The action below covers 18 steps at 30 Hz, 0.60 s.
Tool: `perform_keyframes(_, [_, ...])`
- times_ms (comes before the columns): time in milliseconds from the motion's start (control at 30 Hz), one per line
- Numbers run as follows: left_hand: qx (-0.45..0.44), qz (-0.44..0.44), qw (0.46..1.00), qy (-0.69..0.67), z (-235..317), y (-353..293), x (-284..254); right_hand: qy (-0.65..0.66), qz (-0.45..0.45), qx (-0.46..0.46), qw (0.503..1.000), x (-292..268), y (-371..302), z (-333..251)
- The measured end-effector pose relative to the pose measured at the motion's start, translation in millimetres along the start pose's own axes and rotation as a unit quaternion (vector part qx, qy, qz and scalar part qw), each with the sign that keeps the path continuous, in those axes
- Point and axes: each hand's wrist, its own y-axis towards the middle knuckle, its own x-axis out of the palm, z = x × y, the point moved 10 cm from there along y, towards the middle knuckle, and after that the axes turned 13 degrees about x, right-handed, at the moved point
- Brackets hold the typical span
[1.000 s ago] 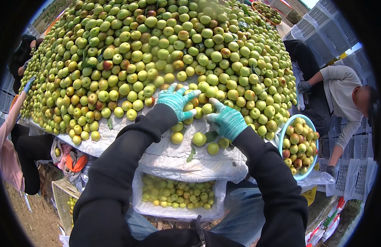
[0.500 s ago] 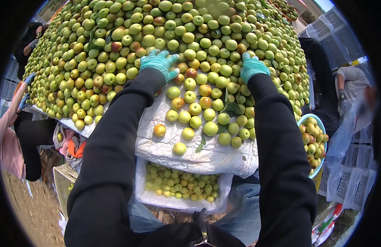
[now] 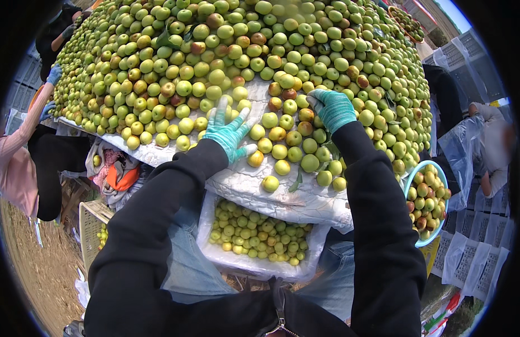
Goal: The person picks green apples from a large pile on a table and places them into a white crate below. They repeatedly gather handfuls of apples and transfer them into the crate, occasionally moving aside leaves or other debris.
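Observation:
A big heap of green jujubes (image 3: 175, 90), some blushed reddish brown, slopes down toward me onto a white quilted cloth (image 3: 246, 182). My left hand (image 3: 229, 133), in a teal knit glove with pale fingertips, is open over the heap's near edge, its fingers spread beside loose jujubes. My right hand (image 3: 334, 110), gloved alike, rests farther right against the jujubes. Its fingers are bent and drawn together; whatever they may hold is hidden. Between the hands lies a loose scatter of jujubes (image 3: 293, 139), with green leaves among them.
Below the cloth's edge, between my knees, sits a lined white crate (image 3: 260, 269) part-filled with jujubes. A blue-rimmed basket (image 3: 425, 196) of redder jujubes stands at right. Stacked crates (image 3: 473, 241) and a person are beyond it. At left are another person's blue-gloved hands (image 3: 51, 92) and a beige crate (image 3: 94, 224).
My left hand has come nearer to me, and a strip of cloth now shows bare beyond it. My right hand's fingers have gone from stretched out to bent. The view has shifted slightly.

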Motion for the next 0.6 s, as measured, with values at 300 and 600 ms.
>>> perform_keyframes(300, [-0.177, 0.094, 0.968, -0.149, -28.2, -110.3, -24.8, -0.198, -0.178, 0.029, 0.963, 51.3, -18.4, -23.8])
perform_keyframes(600, [-0.164, 0.089, 0.964, -0.191, -44.2, -90.2, -11.7, 0.024, -0.057, -0.112, 0.992, 30.7, -54.8, -83.0])
